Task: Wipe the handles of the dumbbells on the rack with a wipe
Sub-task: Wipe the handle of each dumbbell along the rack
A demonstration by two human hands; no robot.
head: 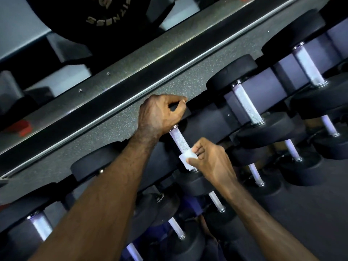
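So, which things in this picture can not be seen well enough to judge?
- Far head of the dumbbell being wiped: head view, the left hand grips over it.
- Part of the handle under the wipe: covered by the wipe and the right hand.
- Plate lettering: cut off by the top edge.
- Weight markings on the dumbbell heads: too dark to read.
- Lower rack tiers: hidden behind both forearms.

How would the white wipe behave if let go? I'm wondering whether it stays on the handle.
The wipe looks thin and creased, probably floppy and very light. It is only folded over the knurled handle, pinched by the right hand, so it would likely slip off.
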